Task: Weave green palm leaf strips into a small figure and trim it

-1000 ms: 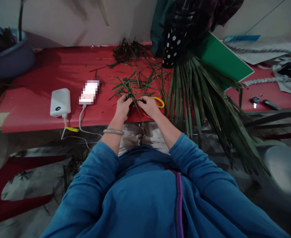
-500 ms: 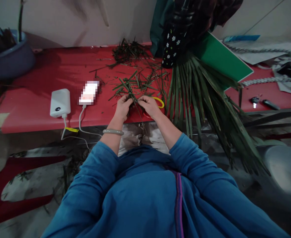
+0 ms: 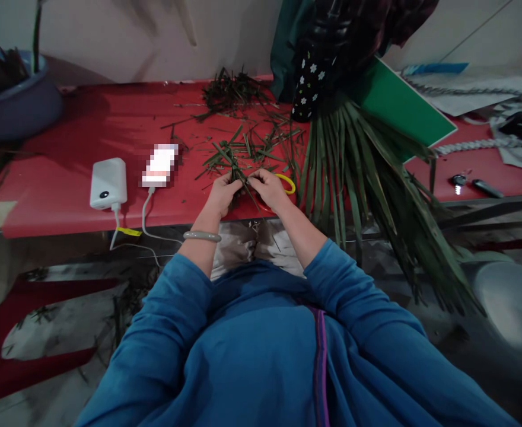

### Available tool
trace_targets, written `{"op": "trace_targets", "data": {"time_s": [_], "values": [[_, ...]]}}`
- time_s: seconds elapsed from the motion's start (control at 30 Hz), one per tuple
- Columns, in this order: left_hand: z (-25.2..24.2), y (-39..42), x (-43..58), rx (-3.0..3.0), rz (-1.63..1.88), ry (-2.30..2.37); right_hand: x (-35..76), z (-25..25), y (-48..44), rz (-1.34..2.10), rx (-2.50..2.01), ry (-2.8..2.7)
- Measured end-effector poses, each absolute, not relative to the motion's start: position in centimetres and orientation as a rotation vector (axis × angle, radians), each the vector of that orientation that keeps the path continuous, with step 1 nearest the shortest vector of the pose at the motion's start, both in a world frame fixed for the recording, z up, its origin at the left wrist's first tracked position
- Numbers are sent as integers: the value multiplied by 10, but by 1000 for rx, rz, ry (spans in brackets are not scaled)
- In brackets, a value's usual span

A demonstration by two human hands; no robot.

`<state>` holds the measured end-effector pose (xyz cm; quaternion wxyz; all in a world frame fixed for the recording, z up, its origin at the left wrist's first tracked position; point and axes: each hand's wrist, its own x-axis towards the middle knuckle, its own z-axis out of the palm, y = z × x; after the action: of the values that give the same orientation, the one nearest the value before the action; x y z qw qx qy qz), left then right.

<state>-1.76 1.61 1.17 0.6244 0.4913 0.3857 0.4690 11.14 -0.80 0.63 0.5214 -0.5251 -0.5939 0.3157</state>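
Near the front edge of the red tabletop, my left hand [image 3: 224, 193] is closed, pinching narrow green palm leaf strips [image 3: 238, 174]. Close on its right, my right hand [image 3: 266, 187] pinches the same strips between thumb and forefinger. Thin strip ends stick out beyond and below the fingers; how they cross inside the grip is too small to make out. Partly covered by my right hand lie scissors with a yellow handle loop [image 3: 289, 184]. Loose cut leaf pieces [image 3: 261, 145] are scattered just past both hands.
A large fan palm leaf [image 3: 341, 160] hangs over the table edge at right, by a floral-patterned black object [image 3: 308, 89] and a green board [image 3: 403, 107]. At left are a white power bank [image 3: 108, 184], a cabled phone [image 3: 160, 166] and a blue-grey basin [image 3: 21, 107].
Both hands stay nearly in place, still pinching the leaf strips. A strip end below the fingers has shifted, now slanting down to the right. My right hand has moved up slightly.
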Motion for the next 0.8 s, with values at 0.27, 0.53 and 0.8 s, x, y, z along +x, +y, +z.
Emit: {"op": "trace_targets", "data": {"time_s": [0.27,0.53,0.8], "values": [[10,16,-16,1166,1066,915,113,5,-7,714,-1300,-1433],[11,16,-16,1181,1060,942,113,7,-8,728,-1312,-1436],[10,17,-15,1205,1072,946,113,9,-8,653,-1381,-1486]]}}
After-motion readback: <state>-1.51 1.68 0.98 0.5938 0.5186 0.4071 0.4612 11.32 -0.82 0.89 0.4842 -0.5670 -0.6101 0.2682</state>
